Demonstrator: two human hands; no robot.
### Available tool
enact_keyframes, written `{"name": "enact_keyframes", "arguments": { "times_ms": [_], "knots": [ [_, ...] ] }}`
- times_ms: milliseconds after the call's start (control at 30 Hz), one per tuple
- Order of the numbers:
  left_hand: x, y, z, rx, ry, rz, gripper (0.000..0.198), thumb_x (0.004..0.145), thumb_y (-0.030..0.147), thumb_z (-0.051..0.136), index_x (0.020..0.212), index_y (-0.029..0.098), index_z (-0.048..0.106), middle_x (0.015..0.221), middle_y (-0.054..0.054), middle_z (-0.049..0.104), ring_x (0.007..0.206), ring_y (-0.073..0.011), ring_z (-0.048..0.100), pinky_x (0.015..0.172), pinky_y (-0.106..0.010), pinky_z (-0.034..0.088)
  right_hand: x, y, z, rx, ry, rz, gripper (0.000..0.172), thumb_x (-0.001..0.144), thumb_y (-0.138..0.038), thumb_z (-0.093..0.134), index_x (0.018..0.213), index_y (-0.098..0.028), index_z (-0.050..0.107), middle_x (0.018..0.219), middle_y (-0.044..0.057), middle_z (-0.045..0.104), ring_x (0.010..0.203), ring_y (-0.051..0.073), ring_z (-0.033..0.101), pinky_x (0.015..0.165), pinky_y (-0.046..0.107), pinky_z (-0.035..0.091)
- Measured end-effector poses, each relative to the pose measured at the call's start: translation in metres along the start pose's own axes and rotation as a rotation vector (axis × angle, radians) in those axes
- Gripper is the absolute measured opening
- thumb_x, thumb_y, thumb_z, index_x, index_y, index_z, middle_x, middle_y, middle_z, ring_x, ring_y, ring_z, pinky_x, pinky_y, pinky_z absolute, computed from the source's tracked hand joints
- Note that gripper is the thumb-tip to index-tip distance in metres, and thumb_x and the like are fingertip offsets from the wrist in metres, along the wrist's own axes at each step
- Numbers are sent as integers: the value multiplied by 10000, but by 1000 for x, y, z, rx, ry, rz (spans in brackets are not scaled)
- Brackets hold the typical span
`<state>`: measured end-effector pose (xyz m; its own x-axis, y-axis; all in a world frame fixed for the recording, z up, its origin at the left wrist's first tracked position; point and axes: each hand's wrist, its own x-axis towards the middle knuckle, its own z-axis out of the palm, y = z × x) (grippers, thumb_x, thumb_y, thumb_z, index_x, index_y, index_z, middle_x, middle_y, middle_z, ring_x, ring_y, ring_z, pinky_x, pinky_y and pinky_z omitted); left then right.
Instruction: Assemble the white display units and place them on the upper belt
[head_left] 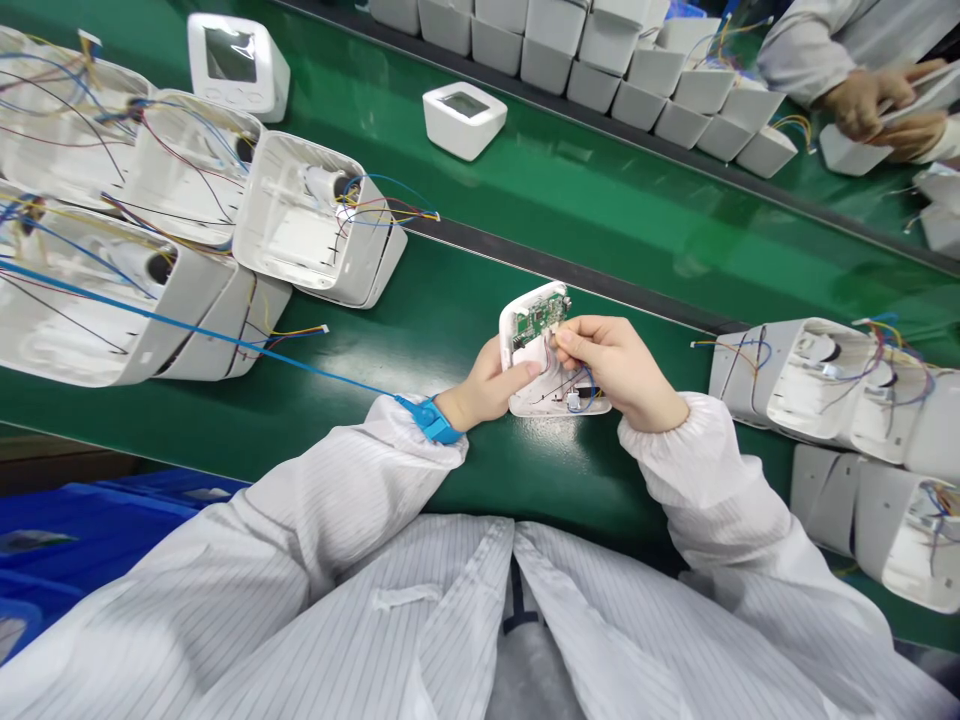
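In front of me, my left hand (491, 382) grips the left side of an opened white device housing (525, 400), thumb on its inner face. A green circuit board (541, 318) lies at the housing's upper part. My right hand (611, 362) is closed in a pinch at the board's lower right edge, on a small white wire connector (553, 328). Thin wires run down from there. Below the right fingers, blue and dark wires (581, 385) curl inside the housing's lower part. A blue wrist strap (435, 416) with a cord circles my left wrist.
Open white housings (300, 215) with loose wires stand stacked on the left, and more housings (817, 385) on the right. Two closed devices with screens, one small device (465, 118), sit on the green belt. Across it, a co-worker's hands (870, 105) hold a white part beside stacked housings.
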<state>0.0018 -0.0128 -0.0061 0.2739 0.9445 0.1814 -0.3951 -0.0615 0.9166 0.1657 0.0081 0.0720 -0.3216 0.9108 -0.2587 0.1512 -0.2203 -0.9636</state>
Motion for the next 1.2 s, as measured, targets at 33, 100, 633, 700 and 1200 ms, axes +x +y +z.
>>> {"name": "enact_keyframes", "arguments": {
  "times_ms": [33, 100, 633, 700, 1200],
  "knots": [
    [0, -1, 0, 18, 4, 6, 406, 785, 509, 719, 1017, 176, 703, 1000, -74, 706, 934, -240, 645, 926, -392, 515, 0, 0, 0, -9, 4, 3, 291, 790, -424, 704, 667, -170, 632, 616, -10, 567, 572, 99, 477, 542, 242, 382],
    [0, -3, -1, 49, 11, 21, 398, 796, 498, 714, 1028, 175, 696, 1000, -74, 703, 930, -236, 643, 930, -395, 510, 0, -1, -1, -20, 9, 8, 293, 784, -428, 713, 668, -169, 639, 620, -6, 572, 576, 101, 483, 540, 243, 390],
    [2, -2, -3, 128, 3, 87, 406, 813, 481, 702, 1071, 169, 662, 996, -65, 695, 919, -228, 635, 892, -377, 507, -5, -2, -5, -424, 58, -169, 277, 864, -435, 651, 754, -180, 642, 683, 10, 649, 613, 135, 567, 593, 273, 431],
    [2, -2, -5, 153, -7, 97, 414, 807, 476, 708, 1079, 167, 657, 994, -63, 695, 918, -227, 635, 882, -368, 504, -6, -3, -6, -525, 73, -198, 243, 869, -402, 648, 758, -186, 644, 688, 7, 658, 605, 136, 567, 594, 277, 420],
    [1, 1, -4, 158, 18, 33, 378, 807, 469, 692, 1011, 153, 657, 941, -55, 683, 848, -212, 616, 807, -349, 506, -8, 10, 0, -966, 278, -504, 213, 960, -326, 519, 850, -203, 652, 822, 51, 707, 749, 186, 619, 680, 311, 411]
  ]
}}
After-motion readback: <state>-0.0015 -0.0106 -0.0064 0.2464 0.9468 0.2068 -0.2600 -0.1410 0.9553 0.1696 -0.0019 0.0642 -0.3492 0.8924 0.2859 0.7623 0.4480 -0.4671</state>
